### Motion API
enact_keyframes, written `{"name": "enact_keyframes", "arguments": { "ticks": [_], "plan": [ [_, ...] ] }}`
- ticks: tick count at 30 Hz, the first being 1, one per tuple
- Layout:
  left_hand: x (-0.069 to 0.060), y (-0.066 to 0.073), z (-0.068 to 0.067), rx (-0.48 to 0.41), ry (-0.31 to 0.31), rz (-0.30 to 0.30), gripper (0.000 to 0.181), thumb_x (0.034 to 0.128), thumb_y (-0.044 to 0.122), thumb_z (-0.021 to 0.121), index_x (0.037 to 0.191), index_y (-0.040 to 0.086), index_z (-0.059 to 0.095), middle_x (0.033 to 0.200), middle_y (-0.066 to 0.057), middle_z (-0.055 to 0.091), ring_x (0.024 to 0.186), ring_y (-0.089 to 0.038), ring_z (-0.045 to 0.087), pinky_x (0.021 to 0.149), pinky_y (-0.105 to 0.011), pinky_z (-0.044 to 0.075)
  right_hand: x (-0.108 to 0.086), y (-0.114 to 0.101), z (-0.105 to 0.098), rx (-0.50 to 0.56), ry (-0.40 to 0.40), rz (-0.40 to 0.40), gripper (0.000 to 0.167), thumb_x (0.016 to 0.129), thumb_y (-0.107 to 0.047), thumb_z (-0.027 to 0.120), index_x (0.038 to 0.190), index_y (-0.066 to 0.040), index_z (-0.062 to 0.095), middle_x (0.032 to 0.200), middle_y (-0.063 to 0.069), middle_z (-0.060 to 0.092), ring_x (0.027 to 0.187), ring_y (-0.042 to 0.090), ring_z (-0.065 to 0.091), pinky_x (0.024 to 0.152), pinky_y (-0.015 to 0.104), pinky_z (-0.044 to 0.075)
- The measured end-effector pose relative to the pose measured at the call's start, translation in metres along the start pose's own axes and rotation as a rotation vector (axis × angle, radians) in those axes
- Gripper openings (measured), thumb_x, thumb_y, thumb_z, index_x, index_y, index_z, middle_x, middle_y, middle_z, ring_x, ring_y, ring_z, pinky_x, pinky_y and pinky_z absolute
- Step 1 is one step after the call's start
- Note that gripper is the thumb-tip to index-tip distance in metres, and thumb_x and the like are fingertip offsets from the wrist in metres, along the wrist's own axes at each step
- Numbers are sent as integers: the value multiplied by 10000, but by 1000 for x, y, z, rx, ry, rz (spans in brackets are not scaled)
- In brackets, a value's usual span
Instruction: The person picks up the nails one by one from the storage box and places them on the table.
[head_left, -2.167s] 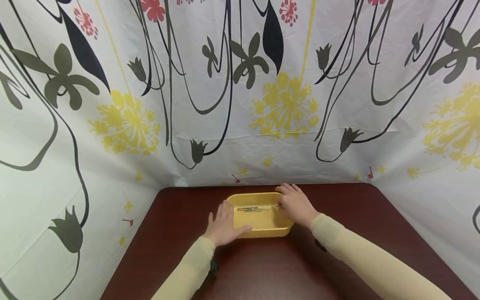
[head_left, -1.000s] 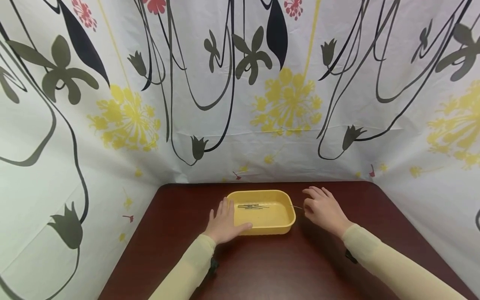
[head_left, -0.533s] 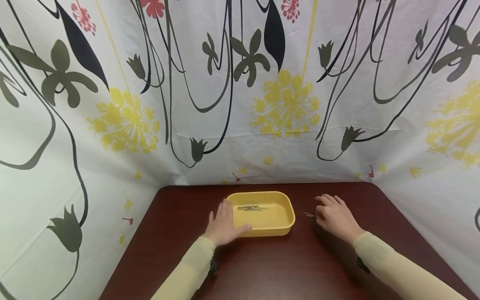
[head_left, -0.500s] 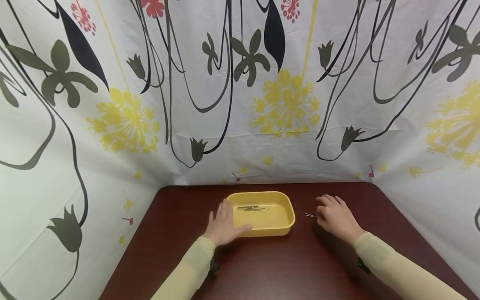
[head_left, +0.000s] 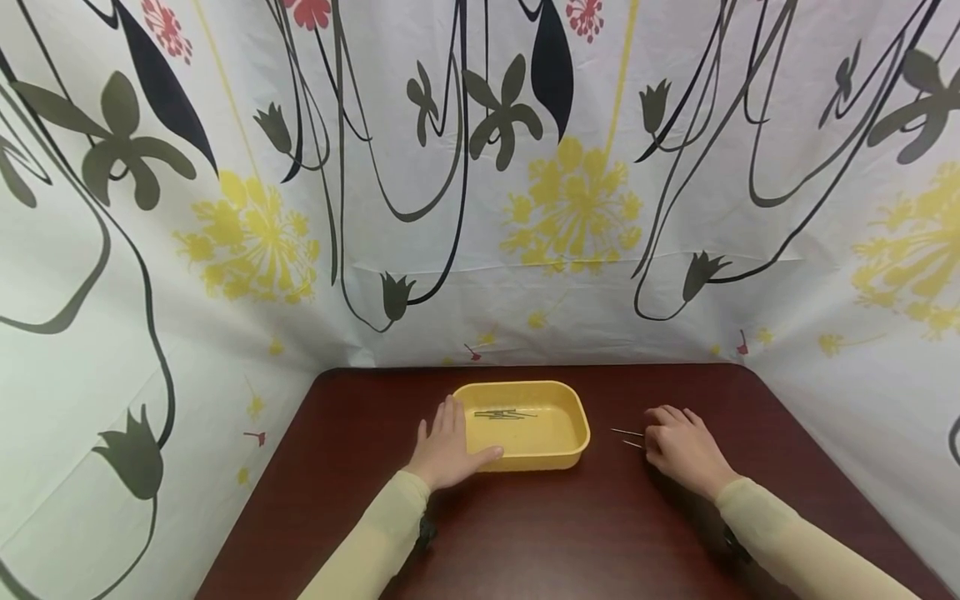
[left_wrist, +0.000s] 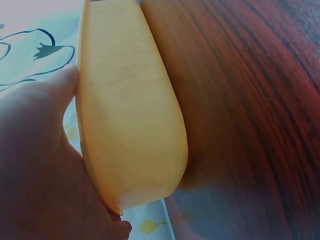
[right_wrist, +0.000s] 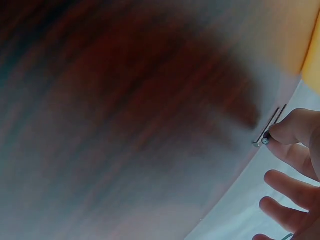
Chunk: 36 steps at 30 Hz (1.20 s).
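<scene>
A yellow plastic tray (head_left: 534, 462) stands on the table with several thin dark nails (head_left: 506, 414) lying in a loose bundle on its floor. My left hand (head_left: 446, 446) rests along its left end, fingers straight and the thumb (left_wrist: 65, 82) against the front rim. To the right of the tray, my right hand (head_left: 686, 450) is low over the table. Its thumb (right_wrist: 290, 129) and forefinger pinch a nail (right_wrist: 265, 141) near the head. Beside it lies a second nail (right_wrist: 266, 127), roughly parallel and apparently on the table. My other right fingers are spread apart.
The dark red-brown wooden table (head_left: 540, 533) has rounded far corners. A white cloth (head_left: 480, 250) printed with flowers hangs behind it and along both sides. Dark wrist devices show under both sleeves.
My right hand carried a nail out of the tray to the right, then lowered it towards the table. Two nails now show by its fingertips. My left hand stays on the tray.
</scene>
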<state>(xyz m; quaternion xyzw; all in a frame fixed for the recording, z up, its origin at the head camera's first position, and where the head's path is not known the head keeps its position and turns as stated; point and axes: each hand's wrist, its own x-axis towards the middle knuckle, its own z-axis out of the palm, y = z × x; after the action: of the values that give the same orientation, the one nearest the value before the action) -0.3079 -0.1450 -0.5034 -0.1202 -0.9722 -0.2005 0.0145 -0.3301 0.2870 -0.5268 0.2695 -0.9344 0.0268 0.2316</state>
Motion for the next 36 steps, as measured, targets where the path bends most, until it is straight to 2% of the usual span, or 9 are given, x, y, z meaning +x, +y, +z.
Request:
{"name": "enact_keyframes", "arguments": {
  "ticks": [19, 30, 36],
  "plan": [
    [1, -2, 2, 4, -18, -6, 1186, 852, 807, 501, 1600, -12, 83, 1671, -180, 34, 1530, -329, 77, 1162, -630, 96, -8, 4, 3, 7, -57, 26, 211, 749, -72, 807, 736, -243, 682, 1202, 170, 641, 1194, 405, 541, 980, 728, 339],
    [2, -1, 1, 8, -14, -3, 1218, 832, 834, 494, 1598, -17, 80, 1669, -185, 35, 1528, -333, 87, 1164, -624, 103, -3, 4, 2, 5, -17, 18, 213, 750, -91, 780, 725, -246, 635, 1175, 161, 642, 1162, 397, 546, 971, 729, 339],
    [1, 0, 0, 10, -15, -7, 1226, 826, 843, 489, 1597, -19, 83, 1668, -187, 39, 1528, -335, 91, 1164, -622, 112, 10, 3, -4, -16, 3, 2, 144, 769, -138, 802, 780, -207, 676, 1176, 165, 643, 1155, 398, 554, 963, 716, 360]
  ]
}}
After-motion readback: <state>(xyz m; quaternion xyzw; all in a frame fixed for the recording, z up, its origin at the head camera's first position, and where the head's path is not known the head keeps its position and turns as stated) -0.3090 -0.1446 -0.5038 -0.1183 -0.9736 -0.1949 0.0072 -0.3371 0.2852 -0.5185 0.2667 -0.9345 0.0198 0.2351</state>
